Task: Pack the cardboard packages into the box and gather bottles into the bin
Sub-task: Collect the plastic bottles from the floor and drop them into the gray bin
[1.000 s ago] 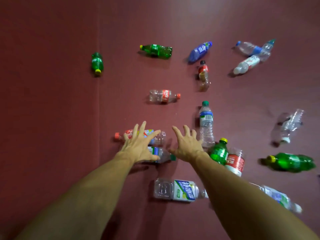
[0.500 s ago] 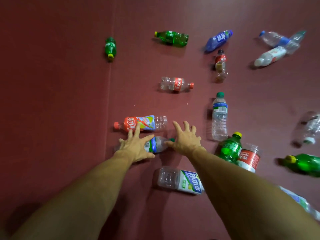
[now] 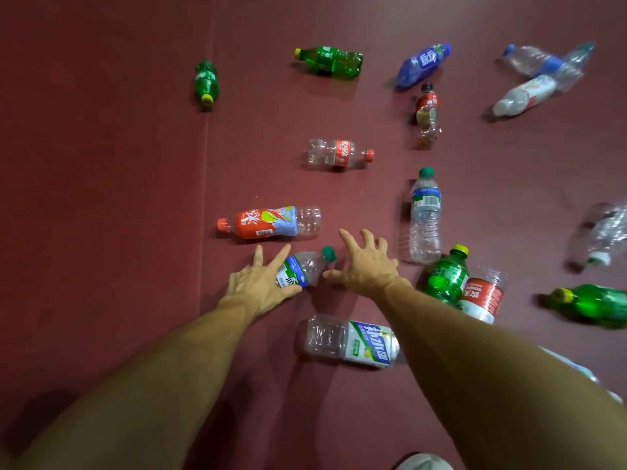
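Several empty plastic bottles lie scattered on the dark red floor (image 3: 101, 232). A small clear bottle with a green cap (image 3: 307, 264) lies between my two hands. My left hand (image 3: 259, 283) has its fingers spread, with forefinger and thumb on either side of that bottle's blue-green label and touching it. Just right of the cap, my right hand (image 3: 368, 266) hovers with fingers spread and nothing in it. A red-labelled bottle (image 3: 268, 223) lies just beyond my left hand. A clear bottle with a white-green label (image 3: 353, 342) lies under my right forearm.
A tall water bottle (image 3: 424, 215) lies right of my right hand, beside a green bottle (image 3: 446, 276) and a red-labelled one (image 3: 481, 296). More bottles lie further off, among them green ones (image 3: 329, 60) (image 3: 206, 81) and a blue one (image 3: 422, 64). A floor seam (image 3: 205, 164) runs on the left.
Both hands have drawn back towards me from over the red-labelled bottle. The left hand has come down onto the small green-capped bottle. The camera view has shifted.
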{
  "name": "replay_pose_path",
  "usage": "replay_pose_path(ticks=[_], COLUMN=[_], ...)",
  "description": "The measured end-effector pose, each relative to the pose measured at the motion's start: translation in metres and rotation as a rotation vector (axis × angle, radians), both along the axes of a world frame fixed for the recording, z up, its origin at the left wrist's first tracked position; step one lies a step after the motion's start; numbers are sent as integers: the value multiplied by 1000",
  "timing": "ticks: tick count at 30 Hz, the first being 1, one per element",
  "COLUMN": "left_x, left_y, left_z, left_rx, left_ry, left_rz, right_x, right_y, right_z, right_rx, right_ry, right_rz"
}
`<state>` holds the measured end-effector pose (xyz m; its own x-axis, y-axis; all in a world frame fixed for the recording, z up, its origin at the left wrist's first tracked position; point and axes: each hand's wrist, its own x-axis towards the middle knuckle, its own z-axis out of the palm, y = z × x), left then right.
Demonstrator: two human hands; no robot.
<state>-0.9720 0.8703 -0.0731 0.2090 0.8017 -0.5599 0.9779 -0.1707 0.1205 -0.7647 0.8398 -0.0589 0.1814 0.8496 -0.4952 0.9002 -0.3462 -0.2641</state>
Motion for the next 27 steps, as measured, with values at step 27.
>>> replay_pose_path(ticks=[27], left_x=[82], left_y=[29], left_z=[-8], left_rx=[134], left_ry=[-22], left_rz=[-277], right_x=[86], right_y=[-6], right_z=[-16], right_rx=[-98], right_ry=[-225], right_rz=[-171])
